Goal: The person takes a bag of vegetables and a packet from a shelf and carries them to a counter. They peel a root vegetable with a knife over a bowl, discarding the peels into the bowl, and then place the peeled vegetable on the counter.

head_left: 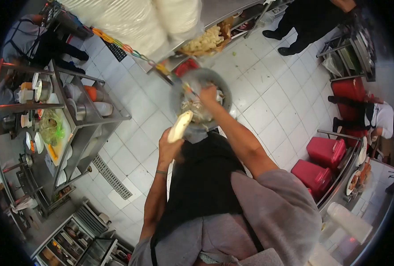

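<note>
My left hand (171,148) is wrapped round a long pale-yellow peeled plantain (179,127), tilted up toward the bin. Its tip is at the near left rim of a round grey waste bin (176,99), standing on the floor in front of me. My right hand (209,94) is over the inside of the bin, with its fingers curled in and blurred. What it grips, if anything, I cannot make out. Pale scraps and peelings (198,111) lie in the bin, and something see-through, perhaps plastic, blurs beside my right hand.
Large white plastic sacks (130,26) rest on the counter ahead, above a crate of pale pieces (208,40). A steel rack with dishes (75,128) stands left; red bins (325,150) stand right. A colourful cord (130,51) hangs across. Other people stand at both sides.
</note>
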Demonstrator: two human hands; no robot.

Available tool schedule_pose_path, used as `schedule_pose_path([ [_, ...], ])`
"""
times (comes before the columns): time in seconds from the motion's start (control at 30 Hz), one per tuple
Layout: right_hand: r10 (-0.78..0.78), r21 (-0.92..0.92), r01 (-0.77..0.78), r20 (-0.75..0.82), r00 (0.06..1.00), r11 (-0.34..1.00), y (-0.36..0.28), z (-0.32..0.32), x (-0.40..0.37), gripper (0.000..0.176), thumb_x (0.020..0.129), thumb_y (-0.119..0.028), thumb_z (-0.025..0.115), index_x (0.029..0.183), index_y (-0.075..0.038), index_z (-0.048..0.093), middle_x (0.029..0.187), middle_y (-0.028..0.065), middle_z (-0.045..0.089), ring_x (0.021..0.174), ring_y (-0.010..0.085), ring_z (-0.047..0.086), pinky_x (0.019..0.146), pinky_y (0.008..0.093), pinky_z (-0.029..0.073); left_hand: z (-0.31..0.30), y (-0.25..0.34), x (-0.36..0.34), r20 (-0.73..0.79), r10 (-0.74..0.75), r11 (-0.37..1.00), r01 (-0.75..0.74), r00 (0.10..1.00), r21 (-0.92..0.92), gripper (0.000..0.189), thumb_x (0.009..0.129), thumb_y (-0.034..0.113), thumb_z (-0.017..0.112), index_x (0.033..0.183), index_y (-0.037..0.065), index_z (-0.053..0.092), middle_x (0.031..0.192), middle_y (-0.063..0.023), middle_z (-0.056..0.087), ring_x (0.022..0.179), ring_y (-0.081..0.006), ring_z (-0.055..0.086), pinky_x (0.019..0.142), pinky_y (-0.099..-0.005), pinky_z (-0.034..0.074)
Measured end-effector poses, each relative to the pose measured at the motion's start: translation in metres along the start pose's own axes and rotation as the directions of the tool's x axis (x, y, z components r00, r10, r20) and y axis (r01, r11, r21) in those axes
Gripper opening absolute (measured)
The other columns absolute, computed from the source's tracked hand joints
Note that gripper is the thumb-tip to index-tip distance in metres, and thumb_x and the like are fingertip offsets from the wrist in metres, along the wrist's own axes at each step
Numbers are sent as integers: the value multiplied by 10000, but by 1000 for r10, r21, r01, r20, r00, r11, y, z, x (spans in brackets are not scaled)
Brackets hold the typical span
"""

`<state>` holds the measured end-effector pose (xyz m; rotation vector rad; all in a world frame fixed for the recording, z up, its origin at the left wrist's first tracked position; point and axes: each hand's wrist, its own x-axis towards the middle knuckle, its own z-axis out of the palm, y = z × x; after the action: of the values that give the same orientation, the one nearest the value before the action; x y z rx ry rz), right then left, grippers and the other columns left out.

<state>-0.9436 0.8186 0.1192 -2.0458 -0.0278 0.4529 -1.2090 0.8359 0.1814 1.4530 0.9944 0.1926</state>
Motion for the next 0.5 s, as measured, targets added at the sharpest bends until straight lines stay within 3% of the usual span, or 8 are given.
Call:
schedule_pose_path([
  [0.1, 22, 176, -31, 50, 999, 984, 14, 27, -3, 282, 844, -135, 541, 1032, 74, 512, 910, 327, 645, 879, 458, 653, 803, 487, 511, 1, -3, 6, -27, 24, 994, -21, 999, 110, 610, 706, 19, 732, 1279, -16, 524, 1039, -77, 649, 902, -133, 618, 782, -275, 521],
  [0.17, -87, -85, 94, 73, 994, 992, -6, 11, -22, 298, 849, -126, 543, 1055, 79, 478, 890, 311, 653, 839, 455, 663, 772, 471, 525, 2, -4, 9, -32, 149, 967, -139, 988, 212, 612, 702, 19, 732, 1277, -16, 525, 1037, -80, 650, 901, -129, 617, 782, -275, 521],
  [0.27, -93, -87, 88, -58, 994, 992, 22, 9, 7, 301, 854, -125, 543, 1059, 90, 493, 891, 312, 653, 835, 451, 664, 763, 462, 528, 0, 9, 2, -43, 300, 922, -278, 953, 270, 610, 703, 31, 732, 1275, -17, 527, 1029, -88, 652, 852, -129, 622, 745, -277, 527],
  [0.3, -2, -134, 7, 34, 999, 991, 31, 7, 24, 308, 853, -129, 548, 1055, 101, 514, 888, 313, 651, 837, 449, 664, 768, 465, 526, -5, 7, 5, -43, 254, 942, -237, 966, 238, 610, 703, 29, 730, 1276, -15, 526, 1018, -89, 652, 839, -135, 626, 733, -280, 531],
  [0.37, 97, 93, -107, 99, 990, 990, -31, -23, -10, 319, 856, -136, 549, 1060, 108, 521, 899, 319, 650, 848, 444, 666, 760, 462, 530, -11, -4, 7, -30, 140, 977, -133, 990, 164, 611, 704, 23, 725, 1279, -11, 523, 998, -91, 652, 812, -147, 634, 710, -287, 538],
  [0.4, 140, 203, -166, 135, 981, 965, -56, -32, -23, 325, 858, -139, 550, 1063, 112, 525, 905, 321, 650, 854, 442, 668, 756, 460, 532, -12, -2, 8, 34, -6, 1000, 5, 999, 27, 614, 700, 12, 721, 1280, -8, 521, 982, -89, 652, 809, -158, 641, 701, -292, 542],
  [0.47, 52, 244, -70, 77, 996, 967, 11, 30, 2, 297, 857, -125, 548, 1048, 103, 537, 899, 308, 650, 808, 421, 680, 710, 447, 545, -12, 11, 9, 217, -252, 932, 297, 943, -209, 623, 692, -10, 713, 1282, -3, 516, 952, -85, 651, 802, -180, 655, 685, -303, 551],
  [0.5, 44, 199, -55, 60, 997, 978, 34, 43, 9, 282, 859, -119, 546, 1038, 99, 542, 894, 299, 650, 786, 406, 684, 683, 440, 549, -11, 14, 8, 330, -200, 897, 308, 922, -318, 595, 722, 4, 675, 1290, -7, 497, 961, -101, 640, 802, -219, 668, 680, -332, 567],
])
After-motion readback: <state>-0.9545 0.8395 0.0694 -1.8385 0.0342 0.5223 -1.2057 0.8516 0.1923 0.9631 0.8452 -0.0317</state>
